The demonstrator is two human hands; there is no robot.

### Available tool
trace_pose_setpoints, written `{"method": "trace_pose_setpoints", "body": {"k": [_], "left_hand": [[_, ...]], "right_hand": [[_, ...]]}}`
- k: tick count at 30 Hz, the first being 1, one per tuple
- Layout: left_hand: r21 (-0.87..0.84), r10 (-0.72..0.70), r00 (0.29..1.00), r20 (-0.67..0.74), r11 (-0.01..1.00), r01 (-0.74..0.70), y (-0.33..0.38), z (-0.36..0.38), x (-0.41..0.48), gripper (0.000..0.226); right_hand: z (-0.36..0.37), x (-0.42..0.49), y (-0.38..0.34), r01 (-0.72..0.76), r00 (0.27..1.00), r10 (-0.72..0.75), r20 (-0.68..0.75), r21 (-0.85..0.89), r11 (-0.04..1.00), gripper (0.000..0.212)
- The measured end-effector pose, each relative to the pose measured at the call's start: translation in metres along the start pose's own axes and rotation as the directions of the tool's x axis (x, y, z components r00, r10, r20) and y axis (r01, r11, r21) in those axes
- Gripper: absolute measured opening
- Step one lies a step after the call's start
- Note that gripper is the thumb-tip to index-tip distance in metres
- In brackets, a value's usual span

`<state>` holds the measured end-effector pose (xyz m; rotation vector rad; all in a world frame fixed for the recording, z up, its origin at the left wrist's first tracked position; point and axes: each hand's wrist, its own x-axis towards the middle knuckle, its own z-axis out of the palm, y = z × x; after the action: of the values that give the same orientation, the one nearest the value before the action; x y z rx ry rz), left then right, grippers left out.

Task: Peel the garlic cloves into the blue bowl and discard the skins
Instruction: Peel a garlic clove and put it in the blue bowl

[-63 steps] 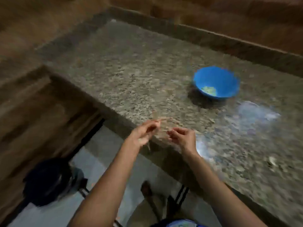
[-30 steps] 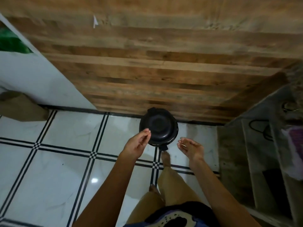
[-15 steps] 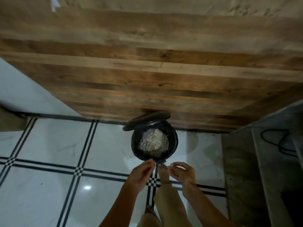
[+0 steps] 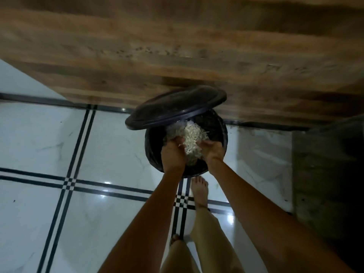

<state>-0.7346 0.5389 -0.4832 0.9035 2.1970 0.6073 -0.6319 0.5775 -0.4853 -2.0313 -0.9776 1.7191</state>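
Left hand (image 4: pixel 173 154) and right hand (image 4: pixel 213 152) hover apart over the bin (image 4: pixel 221 131), grip hidden; the skins (image 4: pixel 192 134) look papery, weightless, clingy, best rubbed off.

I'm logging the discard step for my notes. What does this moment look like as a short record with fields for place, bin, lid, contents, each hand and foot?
place: white tiled floor beside a wooden panel
bin: black, round, standing on the floor against the panel
lid: raised, tilted over the far rim
contents: heap of pale garlic skins
left hand: over the opening, grip unclear
right hand: over the opening, grip unclear
foot: bare, at the bin's near base
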Motion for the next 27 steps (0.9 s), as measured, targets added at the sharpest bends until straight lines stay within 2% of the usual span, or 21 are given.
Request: {"method": "trace_pose_setpoints", "body": {"k": [2,4,7,9,12,15,17,19,21,23,25,27], "left_hand": [[-0.031,-0.044,0.988,0.148,0.998,0.049,-0.004,-0.003,-0.010,0.028],[-0.061,-0.014,0.973,0.229,0.998,0.028,0.004,-0.019,-0.032,0.028],[-0.140,0.115,0.957,0.266,0.987,-0.080,0.056,-0.071,-0.090,0.026],[-0.157,0.218,0.947,0.235,0.970,-0.184,0.102,-0.102,-0.135,0.028],[-0.254,0.357,0.912,0.203,0.919,-0.303,0.182,-0.133,-0.215,0.023],[-0.370,0.476,0.836,0.272,0.854,-0.366,0.250,-0.135,-0.306,0.021],[-0.425,0.563,0.725,0.396,0.813,-0.399,0.288,-0.119,-0.373,0.022],[-0.450,0.637,0.563,0.526,0.770,-0.452,0.315,-0.093,-0.448,0.023],[-0.473,0.682,0.358,0.637,0.713,-0.518,0.334,-0.060,-0.530,0.024],[-0.501,0.693,0.131,0.709,0.626,-0.598,0.339,-0.019,-0.610,0.028],[-0.512,0.629,-0.107,0.770,0.510,-0.691,0.325,0.017,-0.694,0.027],[-0.530,0.538,-0.276,0.797,0.403,-0.746,0.303,0.047,-0.767,0.027]], "right_hand": [[-0.001,-0.010,0.000,0.056,0.998,-0.054,0.031,-0.062,0.996,0.032],[-0.009,-0.032,-0.007,0.059,0.998,-0.056,0.036,-0.080,0.995,0.032],[-0.043,-0.103,-0.034,0.057,0.998,-0.057,0.017,-0.012,0.998,0.018],[-0.081,-0.172,-0.055,0.163,0.985,-0.162,-0.062,0.000,0.987,0.014],[-0.152,-0.290,-0.067,0.338,0.900,-0.371,-0.229,-0.172,0.926,0.021],[-0.227,-0.394,-0.056,0.405,0.785,-0.478,-0.395,-0.256,0.878,0.025],[-0.282,-0.457,-0.032,0.406,0.667,-0.472,-0.577,-0.249,0.879,0.026],[-0.332,-0.515,0.011,0.379,0.468,-0.400,-0.788,-0.230,0.896,0.030],[-0.376,-0.567,0.068,0.329,0.259,-0.240,-0.936,-0.148,0.933,0.033],[-0.410,-0.610,0.126,0.280,0.116,-0.047,-0.992,-0.013,0.960,0.031],[-0.433,-0.655,0.189,0.233,0.005,0.133,-0.991,0.130,0.964,0.029],[-0.449,-0.694,0.250,0.192,-0.083,0.218,-0.972,0.199,0.961,0.028]]}}
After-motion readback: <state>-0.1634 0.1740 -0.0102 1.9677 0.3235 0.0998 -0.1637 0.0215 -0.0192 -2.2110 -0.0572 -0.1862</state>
